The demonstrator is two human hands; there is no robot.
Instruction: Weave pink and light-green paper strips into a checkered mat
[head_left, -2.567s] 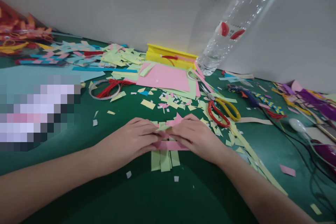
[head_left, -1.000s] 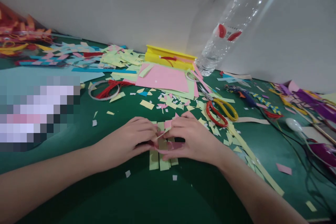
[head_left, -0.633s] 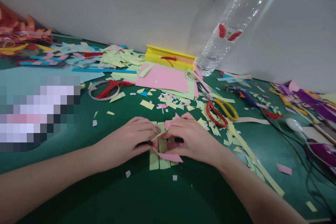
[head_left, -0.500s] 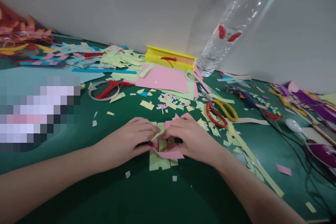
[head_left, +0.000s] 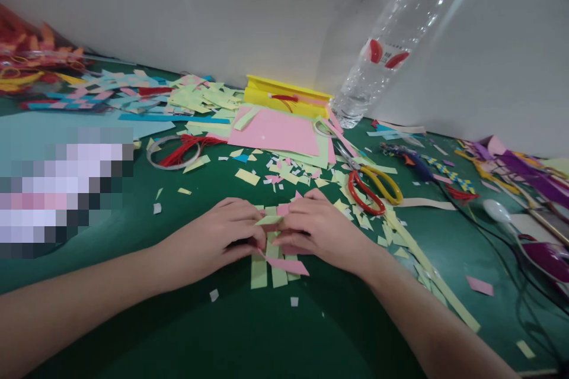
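Note:
Several pale green paper strips (head_left: 258, 272) lie side by side on the green table, crossed by pink strips, forming a small woven piece partly hidden under my fingers. My left hand (head_left: 226, 228) is closed at the left edge of the weave, its thumb and fingertips pinching one end of a pink paper strip (head_left: 288, 265). That strip's other end sticks out loose to the right, over the green strips. From the right, my right hand (head_left: 320, 228) bends its fingers onto the weave, closed around the paper strips. A lifted green strip (head_left: 269, 221) spans the gap between both hands.
Red-and-yellow-handled scissors (head_left: 373, 189) lie beyond my right hand among paper scraps. A tape roll (head_left: 153, 160), pink sheets (head_left: 275, 133) and a yellow folded sheet (head_left: 258, 95) sit farther back. A plastic bottle (head_left: 382, 59) stands by the wall; a cable (head_left: 471, 219) runs at right.
The pink strip's loose end has dropped slightly toward me. My right thumb and fingers have shifted left over the weave. My left hand stays nearly in place.

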